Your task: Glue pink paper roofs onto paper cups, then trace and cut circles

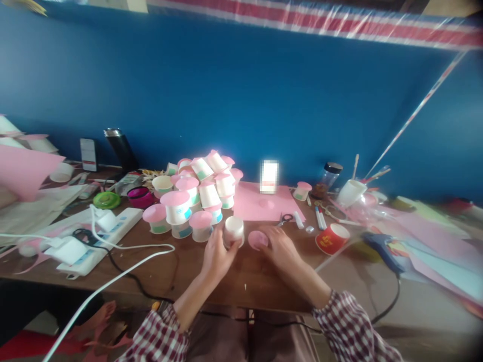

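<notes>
My left hand [219, 254] is closed around the side of a small white paper cup [234, 229], which it keeps near the table's front half. A little to the right, my right hand [281, 246] grips the edge of a pink paper circle [258, 240] between thumb and fingers. Cup and circle are apart, with a narrow gap between them. Just beyond my left hand stands a heap of paper cups [176, 213] with pink discs on them, some tilted and stacked on others.
Past my hands lie a pink sheet [249, 206], a lit phone [269, 176] and scissors [286, 218]. Rightward are a red paper cup [332, 239], markers [320, 218] and a glue gun [385, 251]. A power strip [124, 221] with white cables is at left. A blue wall rises behind.
</notes>
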`<state>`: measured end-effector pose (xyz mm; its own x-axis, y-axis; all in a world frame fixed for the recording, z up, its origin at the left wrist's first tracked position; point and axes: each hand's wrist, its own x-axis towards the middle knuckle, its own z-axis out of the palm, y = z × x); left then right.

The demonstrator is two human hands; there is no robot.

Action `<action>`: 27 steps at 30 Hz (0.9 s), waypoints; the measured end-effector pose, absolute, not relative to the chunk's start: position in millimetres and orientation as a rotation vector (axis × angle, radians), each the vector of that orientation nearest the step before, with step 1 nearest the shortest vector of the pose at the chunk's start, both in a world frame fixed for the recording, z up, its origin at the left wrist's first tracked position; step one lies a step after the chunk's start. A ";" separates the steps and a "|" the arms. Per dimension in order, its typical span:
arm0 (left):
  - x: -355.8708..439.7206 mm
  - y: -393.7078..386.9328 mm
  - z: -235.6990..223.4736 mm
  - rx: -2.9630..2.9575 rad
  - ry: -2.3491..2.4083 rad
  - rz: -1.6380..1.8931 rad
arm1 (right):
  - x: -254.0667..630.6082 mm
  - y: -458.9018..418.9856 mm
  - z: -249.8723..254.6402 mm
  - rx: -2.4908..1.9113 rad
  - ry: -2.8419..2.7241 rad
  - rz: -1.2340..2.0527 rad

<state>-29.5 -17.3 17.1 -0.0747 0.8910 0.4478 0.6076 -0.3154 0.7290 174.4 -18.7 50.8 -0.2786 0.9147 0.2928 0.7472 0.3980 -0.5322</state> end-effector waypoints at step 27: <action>-21.1 -38.5 11.4 1.904 1.626 1.298 | 145.9 -17.3 60.6 -1.139 -1.079 1.208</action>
